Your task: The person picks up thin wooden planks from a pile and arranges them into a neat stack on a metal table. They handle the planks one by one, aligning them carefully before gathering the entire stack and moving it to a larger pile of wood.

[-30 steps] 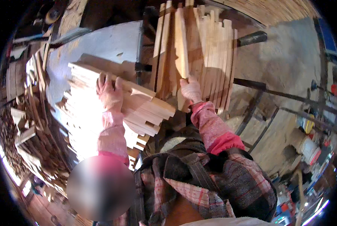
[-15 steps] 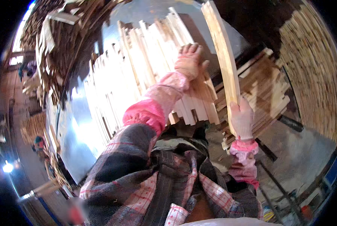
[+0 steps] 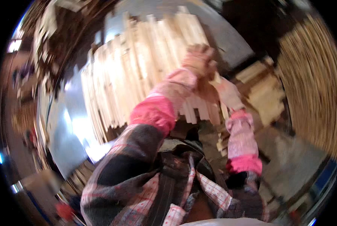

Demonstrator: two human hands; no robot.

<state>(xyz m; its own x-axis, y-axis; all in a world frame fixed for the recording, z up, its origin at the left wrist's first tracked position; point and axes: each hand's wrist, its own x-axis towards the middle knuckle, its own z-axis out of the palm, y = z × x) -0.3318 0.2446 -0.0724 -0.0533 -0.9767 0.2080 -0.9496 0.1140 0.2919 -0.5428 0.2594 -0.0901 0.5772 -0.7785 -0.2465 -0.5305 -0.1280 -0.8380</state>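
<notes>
The picture is smeared by motion. My left hand (image 3: 199, 60), in a pink glove, reaches out over a big pile of pale wooden slats (image 3: 138, 75) lying on a grey bench top (image 3: 69, 139); its fingers look curled at the pile's right edge, but the blur hides the grip. My right hand (image 3: 225, 94), also gloved in pink, is just below and right of the left one. It seems closed around a pale wooden slat (image 3: 216, 78) that passes between the two hands.
A tall stack of cut boards (image 3: 315, 86) curves along the right. More short wood pieces (image 3: 266, 94) lie beside the pile. Dark shelving with scrap (image 3: 44, 34) is at the upper left. A grey floor (image 3: 300, 162) shows at the lower right.
The view has swung further. My right hand has come up and left with the slat to meet the left hand, which stays at the pile's right edge.
</notes>
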